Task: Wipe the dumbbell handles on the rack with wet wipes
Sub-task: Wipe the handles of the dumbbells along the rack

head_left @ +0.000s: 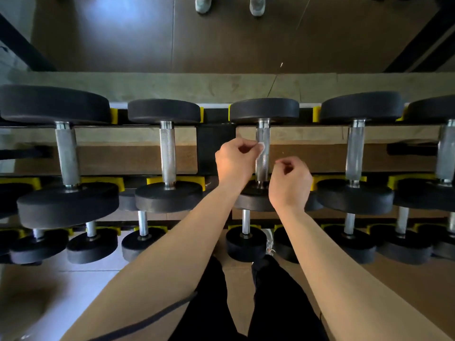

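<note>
Several black dumbbells with knurled steel handles lie on the top tier of a black rack with yellow cradles [197,179]. My left hand [235,162] pinches a small white wet wipe [261,146] against the left side of the middle dumbbell's handle [263,158]. To the right of that handle hovers my right hand [290,183], fingers curled, with nothing visible in it. Neighbouring handles stand to the left [168,153] and right [354,151].
Smaller dumbbells [246,239] fill a lower tier in front of my legs. A mirror behind the rack reflects the floor and a pair of shoes [257,6]. A dark cable [152,318] runs across my left forearm.
</note>
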The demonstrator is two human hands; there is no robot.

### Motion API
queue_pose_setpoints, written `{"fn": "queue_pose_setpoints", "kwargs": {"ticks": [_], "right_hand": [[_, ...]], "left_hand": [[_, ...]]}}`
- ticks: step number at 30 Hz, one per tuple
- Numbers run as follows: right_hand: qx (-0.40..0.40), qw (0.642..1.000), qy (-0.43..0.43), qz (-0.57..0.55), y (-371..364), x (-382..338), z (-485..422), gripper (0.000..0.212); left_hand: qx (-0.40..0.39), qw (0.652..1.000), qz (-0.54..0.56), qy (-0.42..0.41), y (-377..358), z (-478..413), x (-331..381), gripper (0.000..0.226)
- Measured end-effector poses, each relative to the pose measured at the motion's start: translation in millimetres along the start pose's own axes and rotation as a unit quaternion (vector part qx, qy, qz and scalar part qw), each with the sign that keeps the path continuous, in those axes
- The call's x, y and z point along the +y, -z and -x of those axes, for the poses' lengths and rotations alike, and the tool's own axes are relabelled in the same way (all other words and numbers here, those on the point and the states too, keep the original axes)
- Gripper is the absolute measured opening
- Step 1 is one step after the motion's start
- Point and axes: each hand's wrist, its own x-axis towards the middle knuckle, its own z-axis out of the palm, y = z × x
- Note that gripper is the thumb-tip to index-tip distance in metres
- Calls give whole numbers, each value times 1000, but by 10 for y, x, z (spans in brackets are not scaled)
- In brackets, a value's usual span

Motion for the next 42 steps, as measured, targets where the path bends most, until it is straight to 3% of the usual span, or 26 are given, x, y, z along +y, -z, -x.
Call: {"fn": "queue_pose_setpoints", "kwargs": {"ticks": [3,8,16,22,30,37,42], "right_hand": [[1,1000,8,0,4,-8,9,14],[1,1000,-2,-2,24,-24,13,13],[-4,1000,-7,3,15,-17,-5,13],[-1,1000,-9,4,7,-24,0,14],[-6,1000,-4,3,9,-18,3,14],[0,1000,-9,4,8,-32,6,14],[-11,1000,-10,-1,13,-18,6,13]], "left_hand": [[-9,999,-33,-16,1,27,-20,9],[71,996,42,34,-86,-196,264,11],[-65,994,-86,9,87,94,-126,7],[26,1000,-13,3,-13,-44,152,6],[-111,983,-147,22,146,136,-163,17],[-10,999,-47,24,31,-7,45,5],[-96,985,-145,20,126,146,-157,13]]}}
